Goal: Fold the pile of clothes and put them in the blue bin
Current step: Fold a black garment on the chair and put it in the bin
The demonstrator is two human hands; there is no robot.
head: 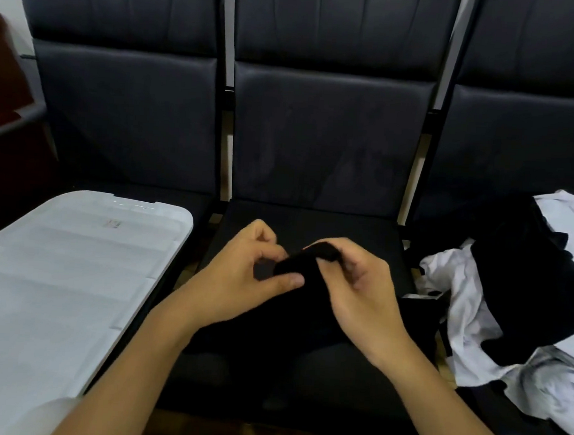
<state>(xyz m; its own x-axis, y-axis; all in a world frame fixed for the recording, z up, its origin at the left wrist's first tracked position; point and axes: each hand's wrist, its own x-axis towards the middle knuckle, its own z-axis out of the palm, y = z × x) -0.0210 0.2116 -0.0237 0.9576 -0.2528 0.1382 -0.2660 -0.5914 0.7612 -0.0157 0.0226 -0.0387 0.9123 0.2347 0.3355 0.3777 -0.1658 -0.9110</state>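
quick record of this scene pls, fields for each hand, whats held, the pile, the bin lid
left hand: left hand pinches the black garment at its top edge
right hand: right hand holds the same edge, fingers curled over the cloth
garment: black, draped on the middle chair seat
pile: black and white clothes heaped on the right seat
lid: white lid lies closed on the left
bin colour: cannot tell

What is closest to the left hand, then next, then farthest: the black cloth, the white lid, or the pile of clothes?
1. Black cloth: in the middle, pinched by the left hand itself.
2. White lid: on the left side, on the next seat.
3. Pile of clothes: far right, past the right hand.
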